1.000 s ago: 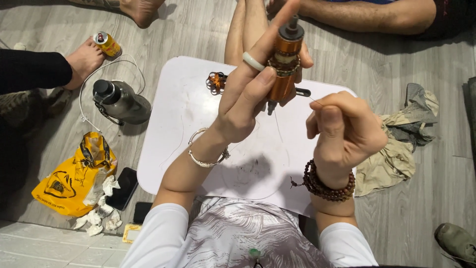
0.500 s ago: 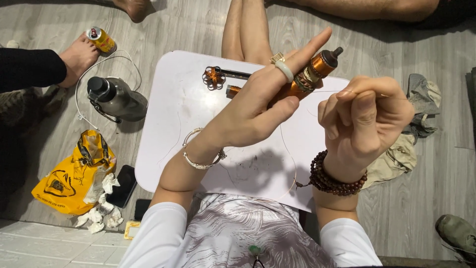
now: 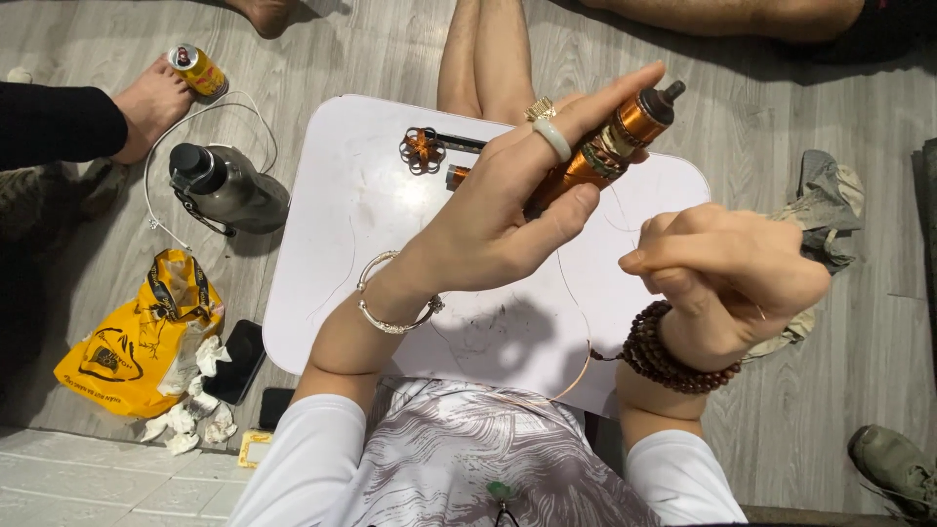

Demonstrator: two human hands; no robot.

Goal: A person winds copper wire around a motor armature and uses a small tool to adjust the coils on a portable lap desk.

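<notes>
Far left, on the grey plank floor: one black sleeve (image 3: 54,122) of another person, one bare foot (image 3: 146,102) beside it, one drink can (image 3: 198,70) lying just past the toes. One dark flask (image 3: 226,187) on its side, with a loop of white cable (image 3: 210,112) around it. Below that, one yellow plastic bag (image 3: 132,342), several crumpled white tissues (image 3: 200,405) against it, and one black phone (image 3: 234,359) flat just beside them.

Centre: one small white table (image 3: 342,224) with rounded corners. On its far part, one copper wire ornament (image 3: 422,149) and one short copper-coloured piece (image 3: 456,176), close together. Another person's bare legs (image 3: 483,54) lie beyond the table's far edge.

Your left hand (image 3: 498,224), one silver bangle at the wrist and rings on the fingers, is raised over the table. Its grip is closed around one orange-copper cylinder (image 3: 610,141) with a dark cap, thumb under, fingers stretched along it; the cylinder tilts up to the right, off the table top. The hand hides the cylinder's lower end.

Your right hand (image 3: 727,278), one brown bead bracelet at the wrist, is curled into a fist just right of the cylinder, apart from it. Thin copper wire (image 3: 576,322) curves from under it across the table. I cannot tell whether the fingers pinch the wire.

Right: one heap of grey-olive cloth (image 3: 825,200) on the floor; one shoe (image 3: 893,464) at the bottom corner.
</notes>
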